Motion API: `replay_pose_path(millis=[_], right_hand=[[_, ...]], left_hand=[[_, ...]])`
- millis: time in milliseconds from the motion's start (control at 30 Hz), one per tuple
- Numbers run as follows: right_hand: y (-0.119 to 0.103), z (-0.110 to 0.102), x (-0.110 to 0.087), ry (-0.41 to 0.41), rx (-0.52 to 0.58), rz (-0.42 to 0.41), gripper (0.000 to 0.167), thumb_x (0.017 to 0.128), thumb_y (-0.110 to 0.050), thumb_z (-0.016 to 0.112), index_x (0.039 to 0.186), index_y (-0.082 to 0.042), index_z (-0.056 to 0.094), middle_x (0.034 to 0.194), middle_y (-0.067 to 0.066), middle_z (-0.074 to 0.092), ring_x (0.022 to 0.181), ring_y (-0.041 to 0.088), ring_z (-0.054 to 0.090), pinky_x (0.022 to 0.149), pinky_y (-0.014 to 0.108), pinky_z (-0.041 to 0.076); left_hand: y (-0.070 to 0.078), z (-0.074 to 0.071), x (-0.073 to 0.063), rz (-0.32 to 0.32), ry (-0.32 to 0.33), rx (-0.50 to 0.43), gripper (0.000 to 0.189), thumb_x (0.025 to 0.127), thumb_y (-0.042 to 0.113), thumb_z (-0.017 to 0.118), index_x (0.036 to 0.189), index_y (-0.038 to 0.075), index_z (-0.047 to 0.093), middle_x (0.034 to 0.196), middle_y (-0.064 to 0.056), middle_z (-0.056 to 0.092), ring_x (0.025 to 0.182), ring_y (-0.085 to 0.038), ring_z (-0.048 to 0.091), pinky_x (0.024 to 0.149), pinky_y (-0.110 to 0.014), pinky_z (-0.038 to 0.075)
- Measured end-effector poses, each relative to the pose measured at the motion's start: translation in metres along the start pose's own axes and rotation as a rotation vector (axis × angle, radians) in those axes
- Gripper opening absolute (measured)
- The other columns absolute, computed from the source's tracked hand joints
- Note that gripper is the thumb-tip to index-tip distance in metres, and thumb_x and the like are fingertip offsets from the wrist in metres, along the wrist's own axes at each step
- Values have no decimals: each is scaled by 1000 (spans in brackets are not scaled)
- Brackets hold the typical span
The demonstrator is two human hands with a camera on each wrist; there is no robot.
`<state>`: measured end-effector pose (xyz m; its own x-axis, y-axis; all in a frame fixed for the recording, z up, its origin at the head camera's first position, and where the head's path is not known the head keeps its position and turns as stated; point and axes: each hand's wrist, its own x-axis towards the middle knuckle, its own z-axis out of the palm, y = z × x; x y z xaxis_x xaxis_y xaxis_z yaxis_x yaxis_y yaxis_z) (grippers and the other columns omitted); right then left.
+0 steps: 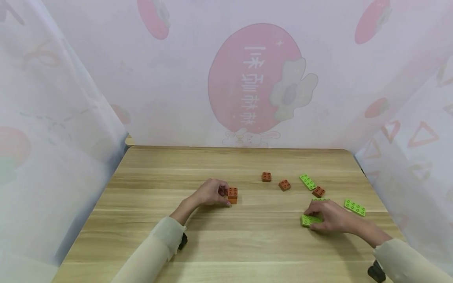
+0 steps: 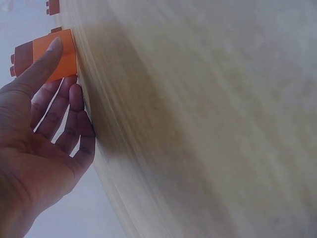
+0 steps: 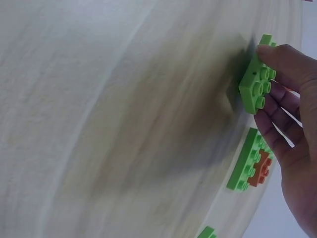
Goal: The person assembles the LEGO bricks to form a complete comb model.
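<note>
My left hand (image 1: 212,192) pinches a small stack of toy building bricks (image 1: 232,198) standing on the table left of the middle. In the left wrist view the stack has a bright orange block (image 2: 67,58) with a darker reddish-brown studded brick (image 2: 24,55) on top; my thumb lies along its side. On the right, my right hand (image 1: 332,218) grips a light green studded brick (image 1: 306,221) between thumb and fingers. The right wrist view shows this green brick (image 3: 251,82) tilted, its studs toward the palm. Another green brick (image 1: 320,199) is partly hidden behind that hand.
Two reddish-brown bricks (image 1: 266,177) (image 1: 284,185) lie behind, between the hands. Farther right, a long green brick (image 1: 307,182) lies against another brown brick (image 1: 319,192). One more green brick (image 1: 355,207) sits near the table's right side. Printed white curtains (image 1: 177,98) surround the wooden table (image 1: 141,236).
</note>
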<state>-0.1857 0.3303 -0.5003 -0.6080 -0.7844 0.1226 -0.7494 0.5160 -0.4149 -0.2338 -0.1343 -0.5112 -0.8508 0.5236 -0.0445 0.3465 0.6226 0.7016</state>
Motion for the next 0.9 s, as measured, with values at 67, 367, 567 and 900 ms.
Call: replay_pose_path(millis=[67, 367, 567, 900], right_hand=[[-2, 0, 4, 14, 2, -11, 31, 82, -15, 93, 109, -12, 79, 99, -9, 71, 88, 3, 66, 71, 26, 60], [-11, -4, 29, 44, -15, -44, 31, 82, -12, 92, 110, -9, 79, 100, -7, 71, 89, 4, 67, 73, 30, 61], [-18, -8, 48, 74, -29, -60, 33, 81, -11, 93, 110, -8, 80, 102, -4, 73, 90, 5, 67, 73, 34, 62], [-33, -10, 79, 96, -61, -63, 35, 84, -12, 90, 116, -10, 79, 113, 3, 75, 99, 17, 72, 81, 42, 63]], left_hand=[[1, 0, 0, 3, 1, 1, 29, 78, 19, 97, 91, 12, 72, 89, -1, 72, 80, -10, 63, 74, -26, 55], [-3, 1, -1, 30, -6, -13, 30, 79, 19, 97, 94, 13, 72, 88, 2, 72, 80, -9, 63, 74, -26, 56], [-4, 0, -2, 47, -11, -36, 29, 80, 19, 96, 98, 12, 73, 89, 2, 72, 81, -10, 63, 74, -26, 55], [-2, -2, -6, 53, 8, -101, 38, 81, 17, 94, 110, 6, 73, 103, -5, 75, 97, -23, 72, 86, -30, 60]])
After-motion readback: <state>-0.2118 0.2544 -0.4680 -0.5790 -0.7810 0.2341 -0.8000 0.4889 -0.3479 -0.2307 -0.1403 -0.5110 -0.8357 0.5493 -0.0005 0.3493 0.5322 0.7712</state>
